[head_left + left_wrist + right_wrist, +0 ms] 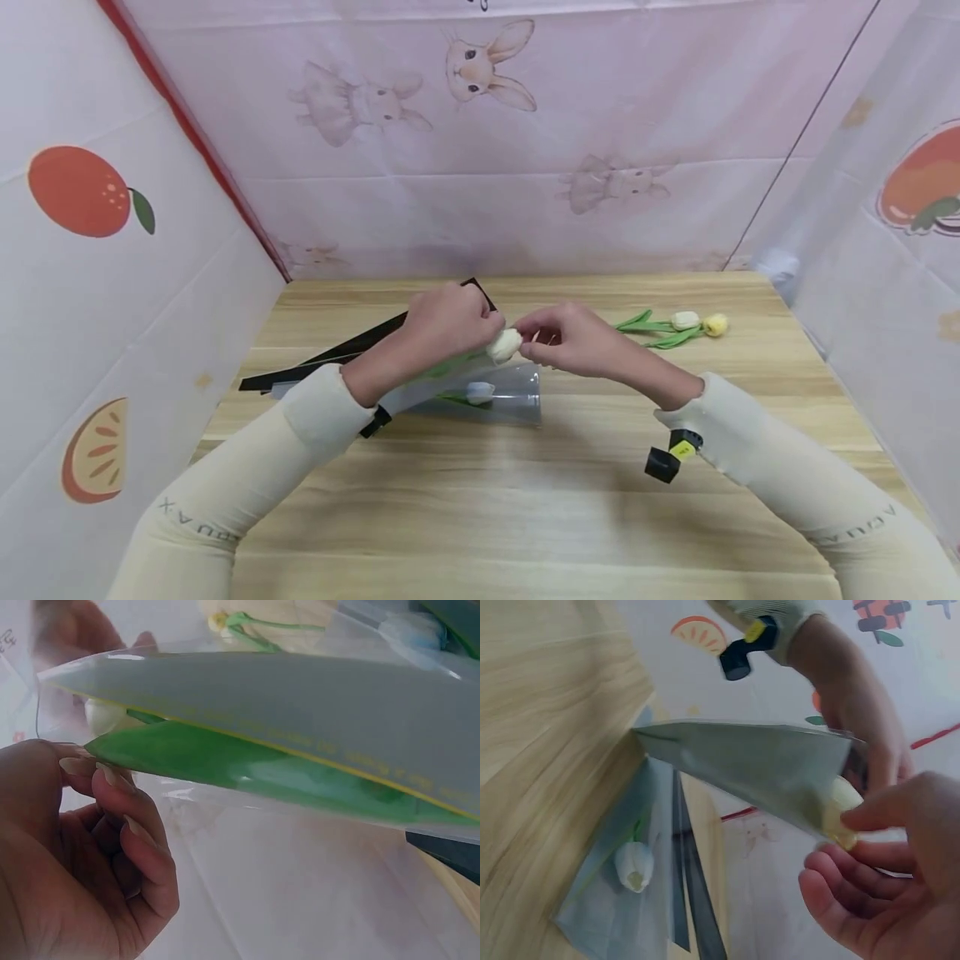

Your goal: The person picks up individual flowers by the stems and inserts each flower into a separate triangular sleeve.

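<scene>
Over the desk (525,517), a white tulip (504,347) sits at the mouth of a translucent sleeve (742,761), between the left hand (448,321), pinching the sleeve's edge, and right hand (570,340), pinching the bloom.

Printed walls around a wood-grain tabletop (465,517)
The pink back wall (465,212) carries rabbit prints (480,75); the white left wall (180,292) shows a red fruit (78,192) and a cut slice (97,454), the right wall (847,242) another fruit (926,179). A red strip (178,108) follows the back-left corner, a thin dark line (802,133) slants at back right, and soft light glosses the wood.
</scene>
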### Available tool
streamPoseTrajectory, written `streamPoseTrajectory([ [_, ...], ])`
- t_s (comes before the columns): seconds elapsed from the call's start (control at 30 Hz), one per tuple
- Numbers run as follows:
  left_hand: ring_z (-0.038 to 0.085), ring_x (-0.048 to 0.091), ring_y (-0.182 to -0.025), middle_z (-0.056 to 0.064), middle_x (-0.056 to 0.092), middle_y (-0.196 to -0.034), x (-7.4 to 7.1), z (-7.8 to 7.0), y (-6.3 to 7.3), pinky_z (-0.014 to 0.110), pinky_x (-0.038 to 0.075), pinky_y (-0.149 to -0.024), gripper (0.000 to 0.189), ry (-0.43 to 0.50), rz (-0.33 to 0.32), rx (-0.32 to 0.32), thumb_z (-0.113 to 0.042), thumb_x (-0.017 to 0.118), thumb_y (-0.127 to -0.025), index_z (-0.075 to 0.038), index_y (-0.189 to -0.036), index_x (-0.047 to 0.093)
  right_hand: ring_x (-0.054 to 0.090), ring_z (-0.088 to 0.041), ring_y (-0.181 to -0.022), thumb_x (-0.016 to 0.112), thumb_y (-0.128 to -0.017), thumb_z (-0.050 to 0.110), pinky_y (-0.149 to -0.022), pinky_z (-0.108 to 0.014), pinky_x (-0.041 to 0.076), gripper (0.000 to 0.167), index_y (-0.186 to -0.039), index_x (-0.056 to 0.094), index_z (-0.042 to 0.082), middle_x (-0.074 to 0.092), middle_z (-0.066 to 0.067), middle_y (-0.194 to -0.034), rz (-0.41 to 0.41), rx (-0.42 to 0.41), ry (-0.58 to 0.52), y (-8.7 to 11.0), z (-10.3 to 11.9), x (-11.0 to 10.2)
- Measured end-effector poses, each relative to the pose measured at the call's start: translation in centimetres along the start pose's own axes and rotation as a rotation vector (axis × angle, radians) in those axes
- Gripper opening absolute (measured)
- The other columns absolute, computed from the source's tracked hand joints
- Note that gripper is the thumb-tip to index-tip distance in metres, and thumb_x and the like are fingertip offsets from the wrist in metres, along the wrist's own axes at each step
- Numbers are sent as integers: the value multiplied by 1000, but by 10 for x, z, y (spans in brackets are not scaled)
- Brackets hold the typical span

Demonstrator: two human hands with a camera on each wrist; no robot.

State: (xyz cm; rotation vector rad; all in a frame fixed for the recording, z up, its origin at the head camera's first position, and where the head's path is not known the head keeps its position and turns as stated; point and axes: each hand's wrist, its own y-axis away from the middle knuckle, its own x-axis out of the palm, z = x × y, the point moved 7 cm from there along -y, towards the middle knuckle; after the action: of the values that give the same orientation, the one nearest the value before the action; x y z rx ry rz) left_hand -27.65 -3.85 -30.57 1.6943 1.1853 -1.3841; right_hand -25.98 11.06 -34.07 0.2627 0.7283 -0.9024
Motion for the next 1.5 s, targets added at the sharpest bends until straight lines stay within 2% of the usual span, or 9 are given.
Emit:
streamPoseTrajectory([
  [0.27,10,23,-43,-8,26,-47,4,-2,5,25,17,-43,51,38,-40,35,-31,51,-96,-21,-49,36,68,-16,-78,69,-98,14,-66,-27,58,33,-128,71,3,75,-9,-101,71,23,-120,5,-4,-1],
  [0.43,9,20,-44,-9,24,-47,6,-4,5,25,15,-43,46,57,-61,44,-28,50,-92,-21,-49,34,69,-19,-83,71,-95,13,-71,-28,60,40,-133,66,1,72,-12,-104,73,28,-175,9,-10,-1],
  [0.57,9,23,-44,-9,25,-47,6,-6,5,25,17,-44,45,55,-68,38,-28,49,-92,-21,-50,35,69,-20,-82,75,-94,16,-71,-29,60,35,-127,69,5,73,-11,-103,43,30,-200,12,-11,-1],
  [0.67,10,25,-45,-8,26,-48,7,-7,6,26,18,-45,44,55,-71,30,-28,49,-93,-21,-51,36,68,-19,-77,78,-92,19,-67,-28,59,27,-117,74,9,75,-7,-97,-20,19,-180,11,-11,-1],
  [0.8,10,23,-45,-8,26,-48,10,-11,7,26,17,-44,45,55,-71,42,-26,47,-95,-20,-52,36,62,-14,-66,81,-91,22,-59,-24,53,16,-105,79,14,75,0,-85,-104,-15,-81,7,-8,3],
  [1.0,10,23,-43,-7,28,-48,17,-17,10,24,14,-42,48,40,-64,69,-23,47,-100,-19,-53,37,56,-11,-52,77,-93,19,-48,-24,42,6,-98,78,17,69,-1,-70,-125,-59,-13,1,-4,15],
  [1.1,10,23,-43,-7,28,-48,24,-18,11,24,14,-42,50,45,-48,67,-22,47,-101,-19,-52,37,55,-10,-50,75,-93,15,-46,-23,41,6,-99,78,15,67,-1,-65,-87,-39,-14,0,-11,25],
  [1.3,10,22,-44,-8,27,-48,52,-17,15,24,14,-42,52,46,18,88,-20,48,-102,-20,-52,35,60,-11,-51,77,-93,19,-49,-25,48,4,-93,78,14,73,-5,-74,60,36,-84,3,-30,55],
  [1.5,9,26,-43,-9,27,-46,83,-15,18,24,17,-40,52,85,122,62,-22,50,-102,-20,-51,35,60,-10,-52,78,-93,21,-50,-24,48,5,-90,78,17,71,1,-75,111,42,-75,11,-50,76],
])
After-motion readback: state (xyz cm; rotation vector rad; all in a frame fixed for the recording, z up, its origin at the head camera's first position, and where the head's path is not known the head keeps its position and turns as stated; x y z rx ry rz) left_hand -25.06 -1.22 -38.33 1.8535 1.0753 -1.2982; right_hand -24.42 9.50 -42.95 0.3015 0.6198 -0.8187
